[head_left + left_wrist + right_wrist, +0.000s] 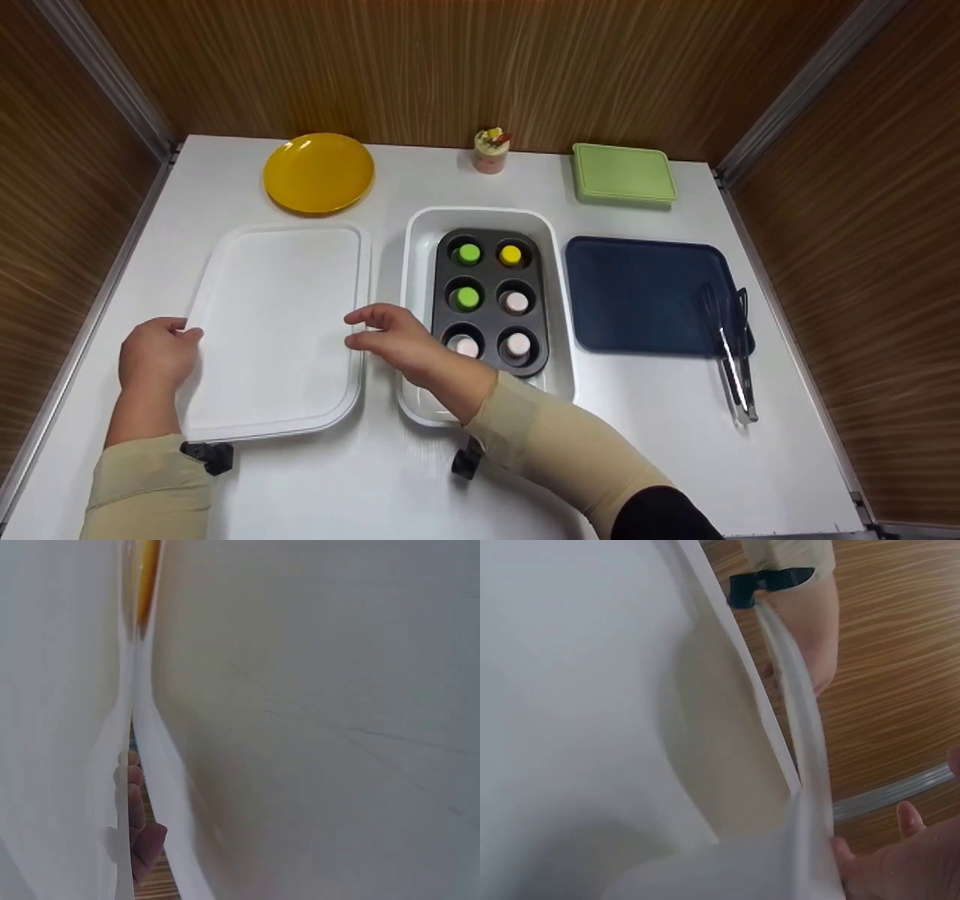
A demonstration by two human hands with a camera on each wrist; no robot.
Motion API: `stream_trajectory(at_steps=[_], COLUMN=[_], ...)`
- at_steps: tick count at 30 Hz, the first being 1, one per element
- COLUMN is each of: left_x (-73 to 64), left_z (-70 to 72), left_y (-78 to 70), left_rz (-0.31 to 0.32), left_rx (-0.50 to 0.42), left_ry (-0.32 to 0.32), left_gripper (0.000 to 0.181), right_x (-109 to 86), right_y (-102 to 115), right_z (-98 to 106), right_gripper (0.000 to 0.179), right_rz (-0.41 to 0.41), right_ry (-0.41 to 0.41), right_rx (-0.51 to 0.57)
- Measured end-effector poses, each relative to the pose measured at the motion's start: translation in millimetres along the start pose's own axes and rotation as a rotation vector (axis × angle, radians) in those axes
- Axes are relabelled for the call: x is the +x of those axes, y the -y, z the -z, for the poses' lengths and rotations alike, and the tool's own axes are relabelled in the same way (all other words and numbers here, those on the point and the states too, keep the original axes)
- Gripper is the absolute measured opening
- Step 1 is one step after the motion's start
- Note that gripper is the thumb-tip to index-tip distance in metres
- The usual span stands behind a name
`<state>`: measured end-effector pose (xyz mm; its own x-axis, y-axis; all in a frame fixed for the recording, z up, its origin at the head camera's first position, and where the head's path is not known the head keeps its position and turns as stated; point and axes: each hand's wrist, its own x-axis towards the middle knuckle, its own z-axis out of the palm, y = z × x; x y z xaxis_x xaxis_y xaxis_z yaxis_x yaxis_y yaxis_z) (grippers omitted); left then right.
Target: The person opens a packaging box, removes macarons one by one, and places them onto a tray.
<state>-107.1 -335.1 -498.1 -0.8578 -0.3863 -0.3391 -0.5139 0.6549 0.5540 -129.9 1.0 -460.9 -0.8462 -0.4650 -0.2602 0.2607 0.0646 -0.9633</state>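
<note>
A white rectangular lid (274,330) lies at the left, its near side apparently raised a little off the table. My left hand (156,352) grips its left edge, thumb on the rim. My right hand (397,337) hovers at the lid's right edge, thumb and fingers spread apart. In the right wrist view, this hand (900,862) is partly cut off beside the lid's rim. Below the right forearm is a white deep tray (566,322) that contains a dark muffin tin (491,326). Green pieces (468,298), a yellow piece (511,256) and pale pink pieces (517,345) sit in its cups.
A yellow plate (319,174), a dessert cup (490,152) and a green lidded box (625,174) stand along the back. On the right lies a dark blue tray (641,296), with metal tongs (731,360) across its right side. Wood-patterned panels (495,67) enclose the table.
</note>
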Motion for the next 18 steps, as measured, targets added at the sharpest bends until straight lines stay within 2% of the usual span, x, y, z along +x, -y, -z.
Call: stream_trajectory(at_steps=[5,10,14,18], left_x=[4.9,11.2,16.4,20.9], left_z=[-8.0,-11.5,-12.5,-14.5], left_y=[4.9,4.4,3.5,3.5], left_rz=[0.014,0.025,0.024,0.043], left_rx=[-0.036,-0.032,-0.021,-0.053], left_ry=[0.006,0.013,0.004,-0.006], left_gripper=[0.052,0.051,0.051,0.052], right_x=[7.5,12.4,17.0,23.0], right_y=[0.2,-7.1,-14.1,-19.5], right_z=[-12.4,-21.9,-28.3,-32.5], right_gripper=[0.043,0.041,0.038,0.04], right_rz=[-0.082,-0.13,-0.16,-0.172], right_ry=[-0.064,-0.124,-0.159,-0.197], right_rx=[-0.034,-0.049,-0.042,-0.044])
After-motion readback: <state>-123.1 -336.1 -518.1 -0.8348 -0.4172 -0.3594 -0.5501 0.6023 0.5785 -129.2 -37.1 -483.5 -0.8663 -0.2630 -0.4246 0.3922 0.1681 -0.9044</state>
